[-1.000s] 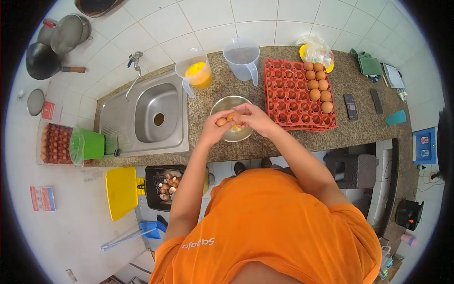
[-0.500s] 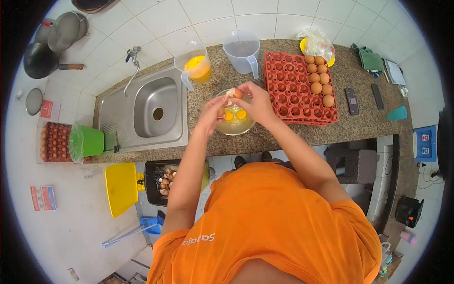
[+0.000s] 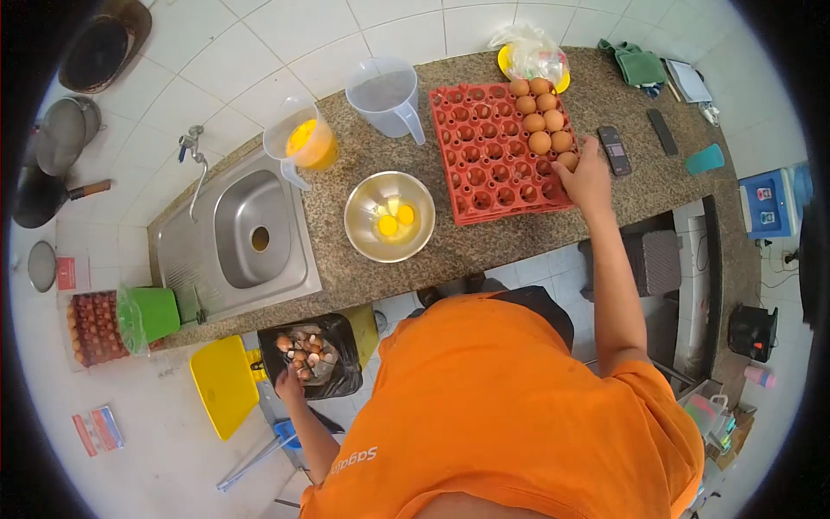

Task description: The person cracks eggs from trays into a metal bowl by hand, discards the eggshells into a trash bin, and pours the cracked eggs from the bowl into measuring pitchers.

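At the tray's near right corner, my right hand (image 3: 588, 180) has its thumb and fingers around a brown egg (image 3: 567, 162) that still sits in its cup. Several more brown eggs (image 3: 539, 142) fill the right-hand columns of the red egg tray (image 3: 486, 208). Low on the left, my left hand (image 3: 290, 386) reaches over the edge of a black-lined bin (image 3: 346, 381), fingers stretched out beside broken eggshells (image 3: 309, 353). A metal bowl (image 3: 356, 238) on the counter holds two yolks (image 3: 396, 221) in clear egg white.
Behind the bowl stand a jug of beaten egg (image 3: 298, 143) and a second clear jug (image 3: 383, 99). The steel sink (image 3: 303, 272) lies left. A phone (image 3: 615, 151) and a teal cup (image 3: 705, 159) are right of the tray. The bin's yellow lid (image 3: 223, 385) hangs open.
My hands have parted from the cracked egg above the bowl. The left went down to the bin, the right across to an egg in the tray. The view has shifted.
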A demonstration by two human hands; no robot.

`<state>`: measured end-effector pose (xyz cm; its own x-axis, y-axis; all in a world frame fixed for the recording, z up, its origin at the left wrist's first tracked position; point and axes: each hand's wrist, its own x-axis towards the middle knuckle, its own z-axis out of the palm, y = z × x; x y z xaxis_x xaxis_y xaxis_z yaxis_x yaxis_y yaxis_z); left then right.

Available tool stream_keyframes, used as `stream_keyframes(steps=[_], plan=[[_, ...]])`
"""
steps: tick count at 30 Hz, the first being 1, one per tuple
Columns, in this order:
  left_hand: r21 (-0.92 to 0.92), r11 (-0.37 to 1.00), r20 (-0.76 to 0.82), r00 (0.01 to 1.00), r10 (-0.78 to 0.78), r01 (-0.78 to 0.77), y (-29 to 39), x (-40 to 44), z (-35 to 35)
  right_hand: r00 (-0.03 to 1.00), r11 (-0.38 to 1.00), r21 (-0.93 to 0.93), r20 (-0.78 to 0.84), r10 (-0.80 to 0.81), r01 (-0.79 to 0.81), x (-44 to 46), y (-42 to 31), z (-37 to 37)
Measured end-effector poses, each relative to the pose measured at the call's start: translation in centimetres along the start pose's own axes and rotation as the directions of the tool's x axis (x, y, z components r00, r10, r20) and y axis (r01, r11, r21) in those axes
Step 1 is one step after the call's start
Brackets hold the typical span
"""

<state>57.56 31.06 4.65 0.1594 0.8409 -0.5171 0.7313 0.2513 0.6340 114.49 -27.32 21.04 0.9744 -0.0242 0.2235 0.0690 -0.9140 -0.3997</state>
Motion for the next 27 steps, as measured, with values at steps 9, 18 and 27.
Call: stream_keyframes(steps=[9,18,27], plan=[[-0.783,0.523,0.574,0.716,0.397,0.337,20.4,-12.0,14.3,0.974,0.683,0.730,0.174,-0.144,-0.030,-1.4,-7.2,0.8],[-0.660,0.620,0.745,0.473,0.470,0.424,31.1,-16.2,29.6,0.853,0.430,0.897,0.146,-0.502,0.099,-12.0,-19.6,12.5],[-0.387,0.659,0.649,0.318,0.692,-0.644,32.1,-14.9,27.9,0.510,0.390,0.709,0.699,-0.502,-0.588,-8.5,-18.0,13.3]])
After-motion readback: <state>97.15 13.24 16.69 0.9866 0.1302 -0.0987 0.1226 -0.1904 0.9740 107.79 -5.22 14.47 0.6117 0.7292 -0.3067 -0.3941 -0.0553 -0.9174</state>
